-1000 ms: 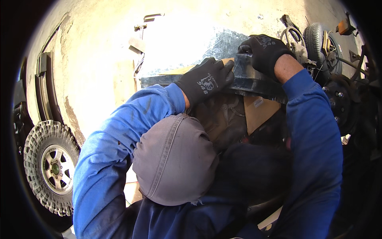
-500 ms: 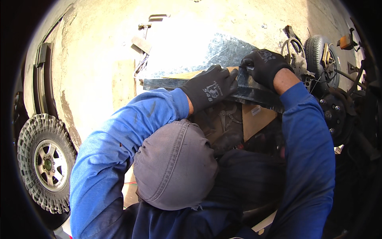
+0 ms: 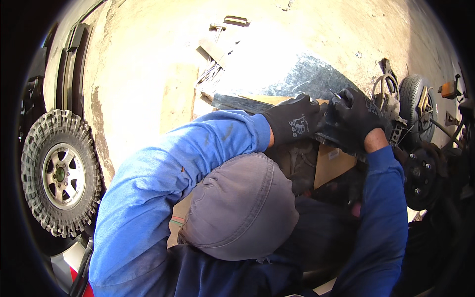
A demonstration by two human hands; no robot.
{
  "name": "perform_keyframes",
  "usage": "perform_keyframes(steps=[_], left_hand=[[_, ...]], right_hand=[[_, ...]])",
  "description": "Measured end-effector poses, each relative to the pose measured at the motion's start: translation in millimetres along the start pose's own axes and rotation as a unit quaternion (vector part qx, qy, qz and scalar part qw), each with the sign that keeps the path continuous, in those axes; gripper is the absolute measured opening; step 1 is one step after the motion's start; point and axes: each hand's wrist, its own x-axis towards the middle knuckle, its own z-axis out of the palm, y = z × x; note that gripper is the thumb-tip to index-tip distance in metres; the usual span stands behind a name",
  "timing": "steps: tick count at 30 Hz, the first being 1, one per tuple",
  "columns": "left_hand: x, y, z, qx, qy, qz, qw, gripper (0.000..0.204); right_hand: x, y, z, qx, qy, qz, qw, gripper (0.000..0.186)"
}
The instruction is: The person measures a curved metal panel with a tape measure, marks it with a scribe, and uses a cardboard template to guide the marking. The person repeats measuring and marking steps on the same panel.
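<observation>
A mottled grey metal sheet (image 3: 316, 74) lies in front of me, with a dark raised edge strip (image 3: 235, 102) along its near side. A tan strip (image 3: 264, 99) rests between the two. My left hand (image 3: 297, 119), in a black glove, bends its fingers closed over the tan strip. Beside it, my gloved right hand (image 3: 360, 113) is closed at the dark edge; a thin dark tip sticks out of its fingers, its kind unclear. Below the edge hang a tan board (image 3: 330, 166) and, in shadow, what look like locking pliers (image 3: 298, 157). The fingertips are partly hidden.
A grey cap (image 3: 247, 208) covers the lower middle. Beyond the sheet lie a clamp (image 3: 236, 21) and several thin rods (image 3: 210, 74). A knobbly tyre (image 3: 91, 183) stands at the left, another tyre (image 3: 408, 101) at the right, near a wheel hub (image 3: 418, 178).
The whole view has shifted, so the scene sits farther right. My right hand has come nearer to me along the dark edge and turned. The left hand stays on the tan strip.
</observation>
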Motion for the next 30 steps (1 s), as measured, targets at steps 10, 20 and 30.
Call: perform_keyframes(steps=[10,20,30], left_hand=[[-2,-3,-1,0.019,-0.038,0.03,0.999,0.045],[-3,-4,-11,0.052,-0.045,0.035,0.997,0.052],[-27,-6,-15,0.031,-0.047,0.013,0.998,0.054]], right_hand=[[-49,-15,52,0.316,0.117,0.101,0.936,0.018],[-41,-17,52,0.194,0.138,0.113,0.965,0.026],[-43,-26,45,0.177,0.126,0.11,0.97,0.027]])
